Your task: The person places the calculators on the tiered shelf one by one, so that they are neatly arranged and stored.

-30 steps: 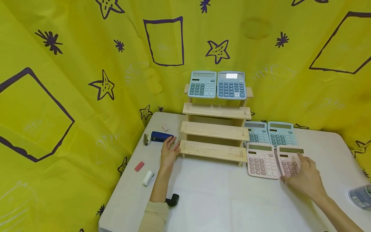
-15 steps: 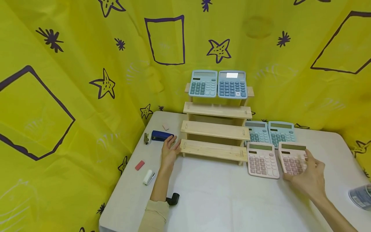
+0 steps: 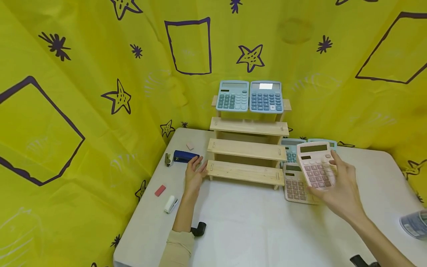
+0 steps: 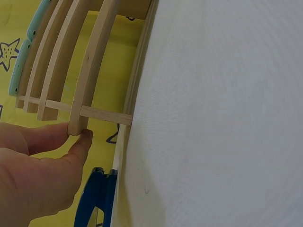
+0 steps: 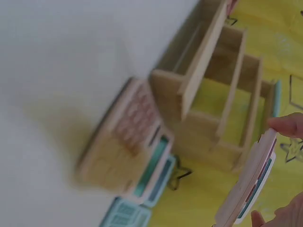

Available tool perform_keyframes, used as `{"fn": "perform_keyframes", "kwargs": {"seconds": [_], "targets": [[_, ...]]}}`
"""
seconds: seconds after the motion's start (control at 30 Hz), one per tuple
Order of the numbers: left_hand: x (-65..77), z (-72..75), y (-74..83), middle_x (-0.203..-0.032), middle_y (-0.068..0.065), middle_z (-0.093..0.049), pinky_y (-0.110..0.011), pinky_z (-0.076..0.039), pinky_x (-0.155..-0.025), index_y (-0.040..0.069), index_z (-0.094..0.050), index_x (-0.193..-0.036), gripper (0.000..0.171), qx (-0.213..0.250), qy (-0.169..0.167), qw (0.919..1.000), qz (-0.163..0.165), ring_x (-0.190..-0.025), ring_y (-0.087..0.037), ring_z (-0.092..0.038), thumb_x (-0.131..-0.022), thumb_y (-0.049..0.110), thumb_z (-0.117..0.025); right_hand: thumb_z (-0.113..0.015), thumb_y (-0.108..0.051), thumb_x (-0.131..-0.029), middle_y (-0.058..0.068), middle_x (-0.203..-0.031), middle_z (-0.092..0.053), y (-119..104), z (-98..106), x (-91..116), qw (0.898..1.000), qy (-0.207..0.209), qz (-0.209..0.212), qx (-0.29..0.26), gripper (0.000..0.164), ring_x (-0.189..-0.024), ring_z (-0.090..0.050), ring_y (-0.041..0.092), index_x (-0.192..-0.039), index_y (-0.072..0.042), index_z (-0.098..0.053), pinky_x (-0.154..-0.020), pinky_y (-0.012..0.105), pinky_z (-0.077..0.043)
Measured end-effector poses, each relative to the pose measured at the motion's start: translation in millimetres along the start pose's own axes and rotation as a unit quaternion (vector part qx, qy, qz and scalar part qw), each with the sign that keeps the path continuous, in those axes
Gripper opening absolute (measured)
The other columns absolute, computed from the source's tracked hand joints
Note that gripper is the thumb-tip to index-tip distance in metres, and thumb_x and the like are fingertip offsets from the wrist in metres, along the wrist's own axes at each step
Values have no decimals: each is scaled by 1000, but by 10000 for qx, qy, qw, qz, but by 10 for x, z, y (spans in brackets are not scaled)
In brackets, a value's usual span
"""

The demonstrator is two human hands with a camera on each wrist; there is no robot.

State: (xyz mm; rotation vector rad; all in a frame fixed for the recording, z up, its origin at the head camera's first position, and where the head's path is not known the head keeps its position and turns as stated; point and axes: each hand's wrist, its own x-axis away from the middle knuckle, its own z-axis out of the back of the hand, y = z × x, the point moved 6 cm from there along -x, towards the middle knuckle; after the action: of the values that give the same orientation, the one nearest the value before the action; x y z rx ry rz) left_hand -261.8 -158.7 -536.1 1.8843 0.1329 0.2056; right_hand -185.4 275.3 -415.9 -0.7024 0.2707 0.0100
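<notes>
My right hand grips a pink calculator by its sides, raised above the table, tilted up toward the head camera. Below it another pink calculator lies on the table, partly covered in the head view. My left hand is at the left end of the wooden stepped shelf; in the left wrist view, thumb and finger pinch the end of its lowest board. A light green calculator and a blue calculator lean side by side on the top step. The other steps are bare.
Two light blue calculators lie behind the pink ones, the left one beside the shelf. Left of the shelf are a blue stapler, a pink eraser and a small white stapler. A clear container stands at the right edge.
My right hand has lifted the right pink calculator off the table and moved it up and left, over the other calculators. The left hand has stayed at the shelf's end.
</notes>
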Motion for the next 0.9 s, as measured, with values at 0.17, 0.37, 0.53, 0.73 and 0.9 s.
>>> {"fn": "perform_keyframes", "kwargs": {"seconds": [0.17,0.37,0.53,0.73,0.9], "targets": [[-19,33,-1,-160,-23,-40,-23,-56,-91,-1,-29,-158,74,-26,65,10000,-21,-142,-43,-49,-92,-27,-51,-97,-10,-64,36,-148,-30,-457,-163,-179,9985,-63,458,-305,134,-120,-41,54,-168,-14,-14,-84,65,-45],[-22,30,-10,-161,-21,-40,-22,-56,-91,-1,-30,-158,74,7,106,9999,72,-142,-42,-49,-92,-27,-51,-95,-9,-66,33,-147,-32,-891,-438,-422,9956,-257,754,-490,129,-116,-47,51,-168,-17,-16,-90,67,-47],[-25,19,-30,-160,-22,-40,-21,-56,-89,-1,-30,-157,75,43,107,9999,83,-141,-42,-49,-91,-28,-51,-92,-12,-67,30,-151,-31,-1128,-684,-628,9944,-598,704,-505,127,-111,-53,50,-168,-19,-16,-90,68,-52],[-28,28,-62,-160,-21,-42,-20,-57,-87,0,-32,-157,75,29,135,9998,126,-141,-41,-51,-90,-28,-52,-91,-14,-62,28,-150,-31,-1352,-951,-846,9951,-583,676,-428,127,-104,-54,45,-167,-19,-20,-86,63,-54],[-29,27,-66,-160,-22,-41,-20,-56,-85,0,-32,-156,74,15,95,9999,78,-141,-42,-50,-90,-28,-51,-91,-17,-62,27,-150,-33,-1559,-1145,-973,9954,-339,859,-243,116,-122,-49,47,-161,-12,-31,-101,67,-37]]}}
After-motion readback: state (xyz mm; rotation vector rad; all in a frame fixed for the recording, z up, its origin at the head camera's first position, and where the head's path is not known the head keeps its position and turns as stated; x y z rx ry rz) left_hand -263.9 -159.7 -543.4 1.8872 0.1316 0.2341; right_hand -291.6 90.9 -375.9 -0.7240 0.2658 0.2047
